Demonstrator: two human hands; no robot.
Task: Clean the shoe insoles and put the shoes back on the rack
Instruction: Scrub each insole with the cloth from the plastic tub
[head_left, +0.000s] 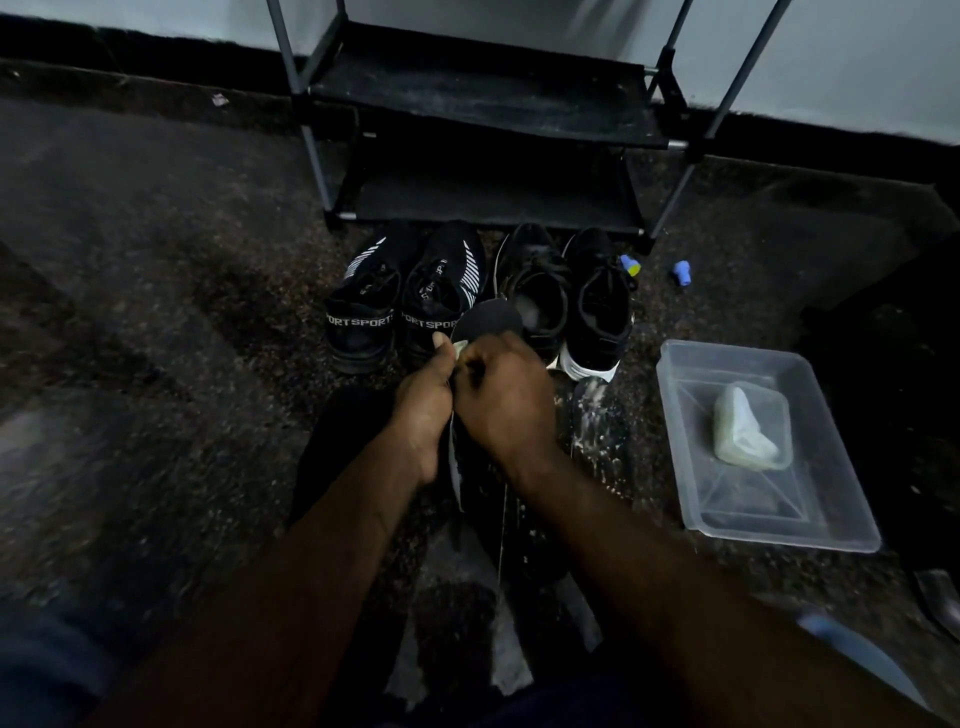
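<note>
My left hand (423, 410) grips a dark insole (488, 318) by its edge, the rounded end sticking up past my fingers. My right hand (504, 400) presses a small pale cloth (460, 349) against the insole, fingers curled round it. Beyond my hands, two pairs of black shoes stand on the floor: a "SPORT" pair (405, 296) on the left and a laced pair with white soles (571, 296) on the right. Behind them stands the black shoe rack (483, 109), its shelves bare.
A clear plastic tub (810, 525) sits at my right with a pale wet cloth or soap lump (748, 428) inside. Two small blue caps (681, 273) lie near the rack's right leg. White suds fleck the dark speckled floor (597, 415) by the tub.
</note>
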